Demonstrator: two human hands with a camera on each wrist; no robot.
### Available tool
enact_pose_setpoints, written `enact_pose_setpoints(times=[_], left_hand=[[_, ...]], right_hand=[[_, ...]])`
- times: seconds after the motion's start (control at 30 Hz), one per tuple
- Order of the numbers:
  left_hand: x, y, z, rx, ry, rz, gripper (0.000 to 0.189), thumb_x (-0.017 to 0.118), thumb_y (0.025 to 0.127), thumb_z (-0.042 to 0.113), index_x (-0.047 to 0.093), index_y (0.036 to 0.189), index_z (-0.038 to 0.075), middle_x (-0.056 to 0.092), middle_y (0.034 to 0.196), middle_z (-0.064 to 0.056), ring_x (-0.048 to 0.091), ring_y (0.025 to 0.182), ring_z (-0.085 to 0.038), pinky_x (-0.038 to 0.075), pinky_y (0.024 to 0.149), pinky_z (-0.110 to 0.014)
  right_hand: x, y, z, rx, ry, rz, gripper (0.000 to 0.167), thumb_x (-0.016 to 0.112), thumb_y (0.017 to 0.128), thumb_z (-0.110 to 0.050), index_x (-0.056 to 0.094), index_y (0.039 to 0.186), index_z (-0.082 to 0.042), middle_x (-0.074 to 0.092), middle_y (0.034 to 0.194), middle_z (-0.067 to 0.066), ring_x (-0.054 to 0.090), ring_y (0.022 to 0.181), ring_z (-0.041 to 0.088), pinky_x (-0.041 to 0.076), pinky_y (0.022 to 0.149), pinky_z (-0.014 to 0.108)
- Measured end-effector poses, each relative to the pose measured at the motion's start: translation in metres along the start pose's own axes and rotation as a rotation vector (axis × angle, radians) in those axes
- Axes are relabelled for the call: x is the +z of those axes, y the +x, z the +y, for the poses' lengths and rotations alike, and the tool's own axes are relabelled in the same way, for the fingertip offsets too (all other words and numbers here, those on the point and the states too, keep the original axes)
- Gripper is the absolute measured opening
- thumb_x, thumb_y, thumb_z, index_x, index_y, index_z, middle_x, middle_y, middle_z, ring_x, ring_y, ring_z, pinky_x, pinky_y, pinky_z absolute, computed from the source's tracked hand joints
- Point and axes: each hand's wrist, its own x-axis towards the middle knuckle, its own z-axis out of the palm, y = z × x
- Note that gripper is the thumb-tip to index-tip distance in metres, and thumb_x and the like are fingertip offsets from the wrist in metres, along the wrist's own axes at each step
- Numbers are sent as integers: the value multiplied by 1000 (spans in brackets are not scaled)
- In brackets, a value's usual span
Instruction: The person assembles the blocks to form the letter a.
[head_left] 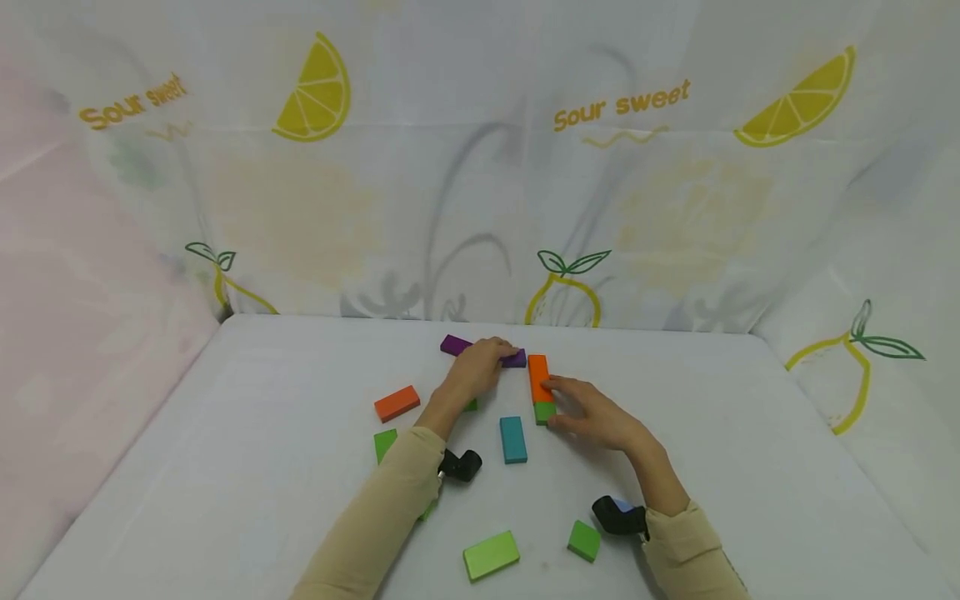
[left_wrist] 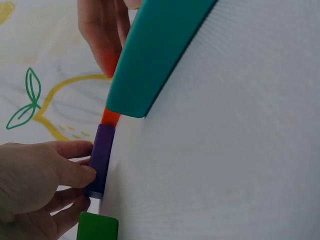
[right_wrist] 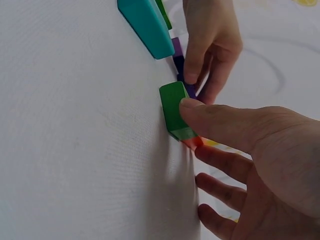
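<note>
At the far side of the table my left hand (head_left: pixel 474 368) pinches a purple block (left_wrist: pixel 103 152), thumb on its near face and index finger at its end. A second purple block (head_left: pixel 454 344) lies to the left, partly behind that hand. Beside the right end of the purple pieces stretches an orange block (head_left: pixel 537 373), with a green block (head_left: pixel 545 414) at its near end. My right hand (head_left: pixel 600 414) touches these from the right: its thumb rests on the green block and its index fingertip on the orange one, the other fingers spread.
A teal block (head_left: pixel 513 440) lies between the arms. Left are an orange block (head_left: pixel 397 403) and a green block (head_left: pixel 385 443), partly behind the left sleeve. Nearer lie a light green block (head_left: pixel 491 556) and a small green block (head_left: pixel 583 541). A printed cloth (head_left: pixel 480 192) hangs behind the table.
</note>
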Motion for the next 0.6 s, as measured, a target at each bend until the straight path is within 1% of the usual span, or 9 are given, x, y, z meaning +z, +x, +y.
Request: enact_pose_setpoints(times=[0.1,0.27,0.4,0.6], left_hand=[[0,0,0,8,-2,0,37,49,96,2,60,128,16,60,128,-4,55,119,-24,44,101,-37],[1,3,0,35,-10,12,37,50,95,2,61,128,16,61,128,-5,56,119,-24,45,101,-37],[2,2,-1,26,-5,14,37,50,95,2,61,128,17,61,128,-4,56,119,-24,45,101,-37],[4,-2,-2,21,-32,30,36,51,94,1,62,126,15,61,127,-4,56,119,-24,44,102,-37]], right_hand=[[-1,0,-1,-13,-4,1,57,64,90,-23,44,139,-3,40,145,21,35,134,41,27,109,58],[-2,-1,-1,0,-7,5,57,64,90,-23,43,139,-3,40,146,21,34,135,41,26,110,58],[-2,-1,1,1,6,-1,58,64,90,-24,43,139,-3,39,146,21,33,135,41,26,110,58],[1,-1,1,8,14,-14,58,64,90,-24,42,140,-4,39,146,21,32,136,41,25,110,58]])
